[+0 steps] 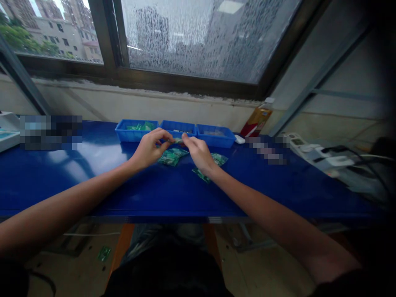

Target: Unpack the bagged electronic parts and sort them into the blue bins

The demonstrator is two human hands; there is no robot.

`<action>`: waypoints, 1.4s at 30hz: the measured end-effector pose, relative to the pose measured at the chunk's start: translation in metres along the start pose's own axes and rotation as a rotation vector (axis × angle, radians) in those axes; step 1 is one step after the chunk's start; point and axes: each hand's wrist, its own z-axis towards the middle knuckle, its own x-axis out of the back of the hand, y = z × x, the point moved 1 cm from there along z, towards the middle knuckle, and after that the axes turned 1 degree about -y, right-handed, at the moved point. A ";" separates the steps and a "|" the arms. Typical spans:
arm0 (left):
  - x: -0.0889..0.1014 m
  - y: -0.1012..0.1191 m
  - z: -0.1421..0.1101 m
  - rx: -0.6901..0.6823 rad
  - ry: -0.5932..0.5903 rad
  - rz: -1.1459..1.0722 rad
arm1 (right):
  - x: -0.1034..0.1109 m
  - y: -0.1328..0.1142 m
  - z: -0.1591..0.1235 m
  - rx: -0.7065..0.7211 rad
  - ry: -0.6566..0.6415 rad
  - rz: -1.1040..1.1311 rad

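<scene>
My left hand (151, 147) and my right hand (200, 153) meet above the blue table, both with thumb and fingers pinched. Between the fingertips is a small pale-green plastic packet (178, 140); its contents are too blurred to make out. Beneath my hands, a pile of green packets (170, 157) lies on the table. More green packets (219, 159) show around my right hand, which partly hides them. Just behind stand three blue bins: the left bin (131, 135) holds green packets, the middle bin (177, 123) small dark and pale parts, the right bin (218, 142) clear-looking bags.
At the back right stand a bottle (256, 119) with an orange and red label and a white mouse-shaped object (239, 139). Power strips and cables (328, 159) crowd the right side. A white device (9, 132) is at far left. A green packet (104, 253) lies on the floor.
</scene>
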 end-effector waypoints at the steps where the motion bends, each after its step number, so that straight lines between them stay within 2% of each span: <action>1: 0.000 0.001 -0.001 -0.059 -0.023 0.036 | 0.000 0.002 0.002 -0.078 -0.003 0.090; 3: -0.001 0.003 -0.002 -0.136 -0.052 0.068 | -0.001 0.006 0.004 -0.185 0.007 0.232; 6: -0.003 0.004 -0.003 -0.127 -0.081 0.085 | -0.001 0.006 0.004 -0.202 0.051 0.289; 8: -0.004 0.002 -0.003 -0.033 -0.100 0.034 | -0.001 0.005 0.002 -0.155 0.102 0.249; 10: -0.005 -0.001 -0.001 0.133 -0.109 -0.101 | -0.002 0.004 0.001 -0.081 0.124 0.178; 14: -0.005 -0.009 0.003 0.449 -0.088 -0.405 | -0.004 0.004 -0.003 0.109 0.080 0.035; 17: -0.004 -0.012 0.005 0.557 -0.102 -0.498 | -0.004 0.003 -0.005 0.194 0.069 -0.025; 20: -0.004 -0.012 0.005 0.585 -0.082 -0.538 | -0.004 0.002 -0.005 0.205 0.044 -0.023; 23: -0.004 -0.010 0.004 0.463 0.003 -0.474 | -0.004 0.000 -0.004 0.152 -0.006 0.014; 26: -0.001 -0.002 0.003 0.189 0.032 -0.206 | -0.004 0.001 0.000 -0.010 -0.070 0.119; 29: 0.001 0.006 0.000 -0.074 -0.036 0.052 | -0.003 0.006 0.004 -0.196 -0.084 0.280; 32: -0.001 0.009 -0.001 -0.165 -0.130 0.136 | -0.002 0.011 0.006 -0.269 -0.028 0.337; 34: -0.002 0.008 0.000 -0.101 -0.166 0.121 | -0.001 0.012 0.006 -0.244 -0.005 0.322; 38: -0.002 0.002 0.003 0.273 -0.138 -0.113 | -0.002 0.010 0.004 -0.136 -0.046 0.249; 40: -0.001 -0.002 0.004 0.439 -0.103 -0.278 | -0.003 0.008 0.003 -0.039 -0.083 0.149; 42: -0.002 -0.006 0.005 0.532 -0.083 -0.415 | -0.003 0.006 0.001 0.093 -0.103 0.000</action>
